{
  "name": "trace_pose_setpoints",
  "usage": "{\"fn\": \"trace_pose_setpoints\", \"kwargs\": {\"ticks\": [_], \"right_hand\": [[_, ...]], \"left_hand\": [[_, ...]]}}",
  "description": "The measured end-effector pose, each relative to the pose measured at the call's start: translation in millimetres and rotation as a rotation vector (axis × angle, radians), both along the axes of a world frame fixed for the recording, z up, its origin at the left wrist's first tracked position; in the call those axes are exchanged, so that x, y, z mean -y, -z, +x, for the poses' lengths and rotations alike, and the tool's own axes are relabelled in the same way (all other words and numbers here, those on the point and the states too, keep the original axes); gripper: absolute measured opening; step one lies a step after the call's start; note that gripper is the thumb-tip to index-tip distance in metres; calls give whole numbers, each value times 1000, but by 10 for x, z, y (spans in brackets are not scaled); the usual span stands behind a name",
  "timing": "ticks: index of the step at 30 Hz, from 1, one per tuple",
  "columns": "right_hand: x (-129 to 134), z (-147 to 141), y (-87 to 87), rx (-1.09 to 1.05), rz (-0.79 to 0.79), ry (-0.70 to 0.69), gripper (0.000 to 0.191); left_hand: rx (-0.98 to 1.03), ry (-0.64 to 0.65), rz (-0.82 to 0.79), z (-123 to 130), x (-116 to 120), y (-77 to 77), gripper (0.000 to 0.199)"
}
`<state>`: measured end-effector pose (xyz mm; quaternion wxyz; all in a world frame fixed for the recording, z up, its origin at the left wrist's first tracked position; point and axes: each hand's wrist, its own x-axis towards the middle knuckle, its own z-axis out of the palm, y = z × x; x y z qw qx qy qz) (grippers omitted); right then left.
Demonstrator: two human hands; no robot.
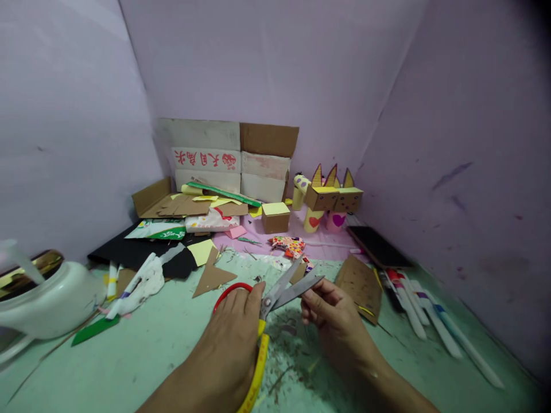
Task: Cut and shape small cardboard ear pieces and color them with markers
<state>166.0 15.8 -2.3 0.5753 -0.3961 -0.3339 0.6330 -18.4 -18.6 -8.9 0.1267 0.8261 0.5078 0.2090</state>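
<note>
My left hand (228, 335) is closed around the scissors (287, 293), which have one red handle loop and one long yellow handle. Their blades stand apart and point up and to the right. Close to the tip of the lower blade, my right hand (333, 312) has thumb and fingers pinched together; whatever is between them is too small or hidden to make out. A small brown cardboard piece (298, 274) shows behind the blades. Dark scraps (288, 367) are scattered on the green tabletop (167, 355) between my wrists.
A cardboard triangle (214, 277) lies beyond my left hand. Two box-headed paper figures (322, 199) and a small cardboard box (275, 221) stand further back. Markers (434, 321), a dark phone-like slab (379, 246) and flat cardboard (360, 287) lie right; a white pot (51, 295) stands left.
</note>
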Motion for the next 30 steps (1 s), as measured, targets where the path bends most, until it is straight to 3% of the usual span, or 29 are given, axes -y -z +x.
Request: {"fn": "trace_pose_setpoints", "kwargs": {"ticks": [3,10,16,23,30], "right_hand": [[3,0,14,22,17,-17,33],[10,-6,20,44,19,-22,34],[16,21,51,86,82,-35,28],[4,42,82,114,131,-41,24],[8,40,78,158,128,-31,26]], "left_hand": [[-47,-18,19,10,-1,27,65],[-118,14,-73,38,12,-116,63],[-134,0,-47,18,1,-74,72],[-228,-58,-164,81,-8,-212,67],[-206,-76,-140,85,1,-171,63]]}}
